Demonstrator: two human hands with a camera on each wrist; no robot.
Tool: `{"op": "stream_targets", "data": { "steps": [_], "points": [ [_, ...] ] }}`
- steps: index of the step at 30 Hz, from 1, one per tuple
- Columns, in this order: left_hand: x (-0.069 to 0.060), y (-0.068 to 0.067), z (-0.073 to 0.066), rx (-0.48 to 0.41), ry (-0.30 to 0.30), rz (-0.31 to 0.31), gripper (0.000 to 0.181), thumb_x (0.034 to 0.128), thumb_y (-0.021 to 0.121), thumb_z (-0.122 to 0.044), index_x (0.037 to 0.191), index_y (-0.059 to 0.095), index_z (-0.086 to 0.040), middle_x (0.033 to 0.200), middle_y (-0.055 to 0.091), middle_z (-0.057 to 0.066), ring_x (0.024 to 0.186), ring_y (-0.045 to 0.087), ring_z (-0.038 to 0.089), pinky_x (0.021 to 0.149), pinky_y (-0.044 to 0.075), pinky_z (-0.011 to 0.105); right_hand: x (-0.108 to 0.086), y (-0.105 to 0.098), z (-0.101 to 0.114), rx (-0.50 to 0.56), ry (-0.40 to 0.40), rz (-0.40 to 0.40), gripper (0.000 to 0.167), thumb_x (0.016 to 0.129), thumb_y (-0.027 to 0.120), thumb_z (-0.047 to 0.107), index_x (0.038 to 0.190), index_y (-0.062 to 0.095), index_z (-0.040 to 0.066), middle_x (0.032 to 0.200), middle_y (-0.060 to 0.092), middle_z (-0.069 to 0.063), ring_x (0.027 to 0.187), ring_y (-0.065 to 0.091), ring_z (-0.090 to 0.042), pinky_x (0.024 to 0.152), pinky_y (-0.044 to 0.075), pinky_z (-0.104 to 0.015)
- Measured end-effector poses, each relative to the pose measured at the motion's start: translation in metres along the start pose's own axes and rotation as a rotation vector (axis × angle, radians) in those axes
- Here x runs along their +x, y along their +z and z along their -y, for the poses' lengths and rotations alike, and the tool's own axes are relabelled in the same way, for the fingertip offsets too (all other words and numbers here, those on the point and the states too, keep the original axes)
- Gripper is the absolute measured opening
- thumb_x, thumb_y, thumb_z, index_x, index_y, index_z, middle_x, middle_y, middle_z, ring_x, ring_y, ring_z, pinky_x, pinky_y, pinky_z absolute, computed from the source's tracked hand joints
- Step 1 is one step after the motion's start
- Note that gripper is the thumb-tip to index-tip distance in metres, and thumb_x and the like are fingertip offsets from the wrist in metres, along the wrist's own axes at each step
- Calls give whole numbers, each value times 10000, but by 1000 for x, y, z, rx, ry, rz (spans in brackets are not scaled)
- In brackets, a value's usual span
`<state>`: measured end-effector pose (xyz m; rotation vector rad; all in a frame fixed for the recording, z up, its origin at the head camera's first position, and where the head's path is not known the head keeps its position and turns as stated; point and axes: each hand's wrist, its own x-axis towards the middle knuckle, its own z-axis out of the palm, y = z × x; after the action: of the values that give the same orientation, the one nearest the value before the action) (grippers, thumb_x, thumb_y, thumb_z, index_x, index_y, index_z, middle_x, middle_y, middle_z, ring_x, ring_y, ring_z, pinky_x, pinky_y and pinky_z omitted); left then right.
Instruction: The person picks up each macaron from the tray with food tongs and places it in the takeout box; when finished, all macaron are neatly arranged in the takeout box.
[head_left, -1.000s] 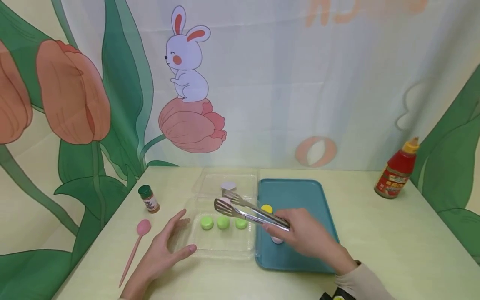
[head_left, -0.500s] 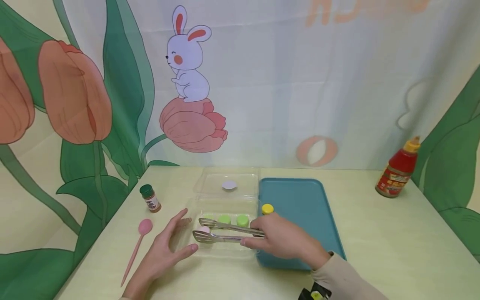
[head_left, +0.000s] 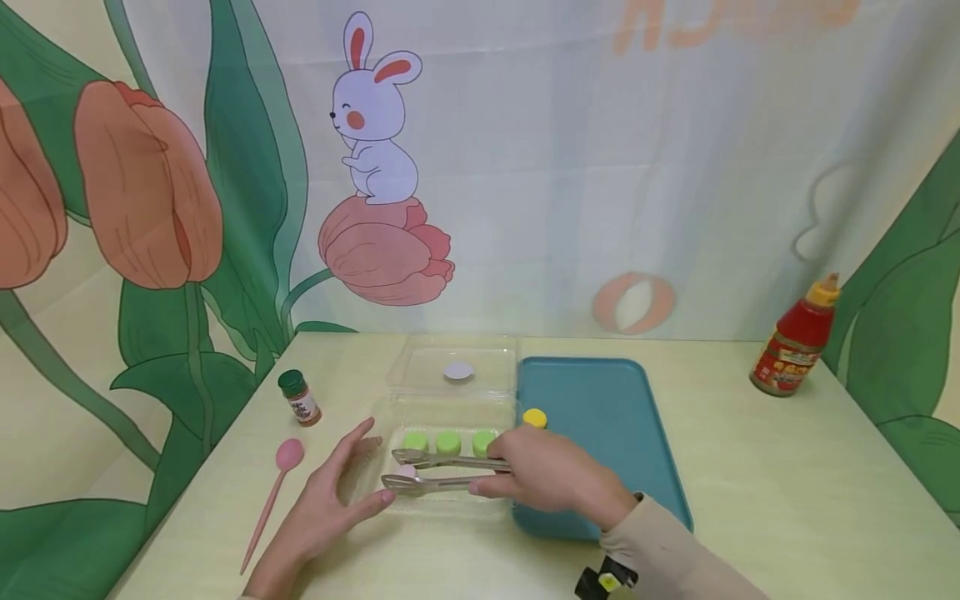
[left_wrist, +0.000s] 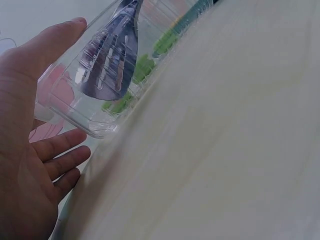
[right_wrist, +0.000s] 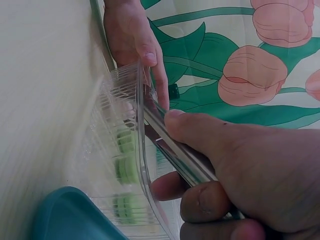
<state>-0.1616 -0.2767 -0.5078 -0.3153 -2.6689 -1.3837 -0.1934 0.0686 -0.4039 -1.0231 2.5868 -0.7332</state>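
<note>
My right hand point(head_left: 555, 471) grips metal tongs point(head_left: 450, 460), whose slotted ends lie inside the clear plastic container point(head_left: 465, 502). Between those ends, at the container's front left, is a pale pink round piece point(head_left: 406, 472). Behind the tongs sit three green round pieces point(head_left: 447, 442) in a row. My left hand point(head_left: 318, 508) is at the container's left side, fingers spread and relaxed; in the left wrist view the hand point(left_wrist: 30, 125) is beside the clear wall. The right wrist view shows the right hand point(right_wrist: 240, 170) with fingers curled round the tongs.
A blue tray point(head_left: 600, 400) with a yellow round piece point(head_left: 535, 417) adjoins the container's right side. The open lid point(head_left: 420, 367) lies behind. On the left are a pink spoon point(head_left: 289, 454) and green-capped jar point(head_left: 302, 402); a red bottle point(head_left: 793, 346) stands far right.
The right hand and tongs have moved left and toward the front, carrying the pale pink piece from the rear to the container's front left. The tongs' ends now stand farther apart. The left hand has barely moved.
</note>
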Motion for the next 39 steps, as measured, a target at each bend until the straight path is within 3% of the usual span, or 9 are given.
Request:
{"op": "stream_targets", "data": {
  "steps": [5,11,18,21,26,32,39],
  "points": [
    [0,0,1,13,5,-2,1005,930,911,-389,1749,343,-259,1593,634,74,1549,522,356,1256,332,649,2,2,1,-1,-1,1,497,1060,772,433,715,503,198,634,310,83,561,283,-71,555,264,-283],
    [0,0,1,22,9,-5,998,931,914,-390,1747,349,-285,1593,635,64,1541,531,338,1263,359,465,2,4,0,24,25,0,466,1035,803,455,741,559,187,633,381,73,559,314,-74,548,272,-289],
    [-1,-1,-1,31,15,-8,999,931,913,-382,1746,348,-266,1587,638,70,1524,544,352,1244,361,639,-2,3,1,23,41,-12,401,1034,794,487,818,645,183,666,493,56,573,381,-76,549,328,-290],
    [-1,-1,-1,20,0,-4,1002,930,916,-384,1746,346,-267,1597,628,79,1533,532,361,1248,346,661,-6,-1,-1,21,45,-32,384,1022,799,515,887,683,174,725,568,61,598,453,-75,569,390,-296],
    [0,1,0,-3,-32,11,1002,933,915,-404,1746,339,-301,1635,593,107,1572,488,388,1280,304,675,-21,-10,-12,55,37,-100,419,1006,803,555,1032,724,144,799,646,61,602,543,-74,576,481,-295],
    [0,1,-1,0,-39,11,999,935,911,-402,1745,344,-263,1627,599,118,1572,480,418,1282,301,693,-47,-33,-27,136,50,-196,473,1019,774,579,1194,698,146,596,497,89,493,414,-47,493,394,-258],
    [0,1,0,-5,-43,10,996,938,908,-405,1746,343,-265,1622,603,107,1574,476,420,1287,298,687,-86,-62,-58,88,145,-296,651,1013,759,616,1469,617,173,611,429,91,510,402,-73,492,383,-278]
  ]
}}
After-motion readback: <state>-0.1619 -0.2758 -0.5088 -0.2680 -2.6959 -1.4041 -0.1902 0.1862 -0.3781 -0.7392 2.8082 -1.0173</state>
